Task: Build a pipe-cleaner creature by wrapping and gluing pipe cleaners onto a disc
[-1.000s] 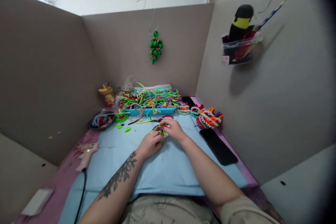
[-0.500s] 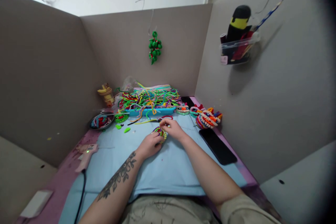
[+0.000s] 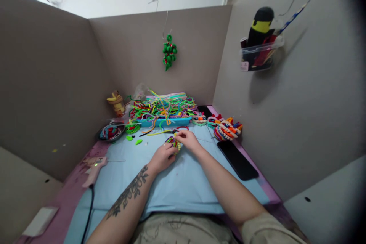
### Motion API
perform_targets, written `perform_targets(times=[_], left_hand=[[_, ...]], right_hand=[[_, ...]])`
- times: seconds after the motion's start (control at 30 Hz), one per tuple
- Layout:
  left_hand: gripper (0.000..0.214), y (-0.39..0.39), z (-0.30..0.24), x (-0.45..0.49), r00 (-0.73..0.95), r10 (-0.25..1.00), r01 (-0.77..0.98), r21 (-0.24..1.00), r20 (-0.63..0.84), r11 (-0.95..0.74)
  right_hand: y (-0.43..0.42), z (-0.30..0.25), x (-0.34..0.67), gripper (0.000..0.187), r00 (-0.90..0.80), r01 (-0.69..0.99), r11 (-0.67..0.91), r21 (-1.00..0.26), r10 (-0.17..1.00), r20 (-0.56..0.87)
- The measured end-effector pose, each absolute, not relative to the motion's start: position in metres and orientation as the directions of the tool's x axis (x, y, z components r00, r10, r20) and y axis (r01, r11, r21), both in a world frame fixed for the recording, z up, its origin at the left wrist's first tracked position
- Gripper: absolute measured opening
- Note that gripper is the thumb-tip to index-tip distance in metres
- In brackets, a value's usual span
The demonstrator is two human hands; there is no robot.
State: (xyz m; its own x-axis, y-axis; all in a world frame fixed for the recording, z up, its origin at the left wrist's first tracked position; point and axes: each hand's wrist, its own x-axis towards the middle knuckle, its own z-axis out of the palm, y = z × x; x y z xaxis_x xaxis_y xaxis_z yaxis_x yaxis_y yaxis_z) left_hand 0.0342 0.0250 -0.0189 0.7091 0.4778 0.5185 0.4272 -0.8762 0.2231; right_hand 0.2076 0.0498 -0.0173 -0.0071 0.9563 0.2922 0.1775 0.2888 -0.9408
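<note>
A small multicoloured pipe-cleaner piece [image 3: 174, 143], striped in purple, green, red and pale yellow, sits on the blue table cover [image 3: 183, 190]. My left hand [image 3: 166, 154] is closed round its near left side, hiding part of it. At its upper right edge, my right hand [image 3: 186, 139] pinches with thumb and forefinger; a bit of yellow pipe cleaner shows by the fingertips. Just beyond the hands lie loose pipe cleaners [image 3: 156, 133] and a dark tool, its kind unclear.
A blue tray [image 3: 177, 121] heaped with pipe cleaners stands at the back. Finished-looking pipe-cleaner pieces [image 3: 225, 129] and a black phone [image 3: 237, 160] lie at right. A pink glue gun [image 3: 95, 169] with a cord and a dark bowl [image 3: 111, 131] are at left. Grey partitions enclose three sides.
My right hand has shifted very slightly at the piece's upper edge, still pinching. My left hand keeps its hold. The view has moved a little.
</note>
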Motion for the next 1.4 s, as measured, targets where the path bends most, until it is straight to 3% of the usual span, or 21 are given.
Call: perform_targets(times=[0.27,0.47,0.63,0.87,1.23,1.4], left_hand=[[0.019,0.023,-0.014,0.034,0.746,0.448,0.422,0.171,0.492,-0.890],[0.020,0.023,-0.015,0.035,0.764,0.447,0.430,0.149,0.465,-0.890],[0.021,0.025,-0.017,0.034,0.737,0.469,0.422,0.210,0.488,-0.882],[0.019,0.027,-0.020,0.032,0.720,0.490,0.413,0.263,0.492,-0.872],[0.021,0.026,-0.018,0.033,0.756,0.447,0.413,0.181,0.478,-0.892],[0.021,0.024,-0.013,0.032,0.714,0.489,0.389,0.296,0.501,-0.872]], right_hand=[[0.043,-0.014,0.202,0.008,0.027,0.378,0.279,-0.883,0.950,0.312],[0.046,-0.018,0.204,0.007,0.035,0.406,0.247,-0.880,0.958,0.285],[0.045,-0.015,0.205,0.008,0.055,0.379,0.254,-0.890,0.954,0.296],[0.039,-0.005,0.208,0.011,-0.107,0.418,0.448,-0.790,0.888,0.447],[0.038,-0.001,0.219,0.025,-0.342,0.534,0.630,-0.564,0.771,0.537],[0.037,0.008,0.227,0.025,-0.428,0.557,0.664,-0.499,0.745,0.512]])
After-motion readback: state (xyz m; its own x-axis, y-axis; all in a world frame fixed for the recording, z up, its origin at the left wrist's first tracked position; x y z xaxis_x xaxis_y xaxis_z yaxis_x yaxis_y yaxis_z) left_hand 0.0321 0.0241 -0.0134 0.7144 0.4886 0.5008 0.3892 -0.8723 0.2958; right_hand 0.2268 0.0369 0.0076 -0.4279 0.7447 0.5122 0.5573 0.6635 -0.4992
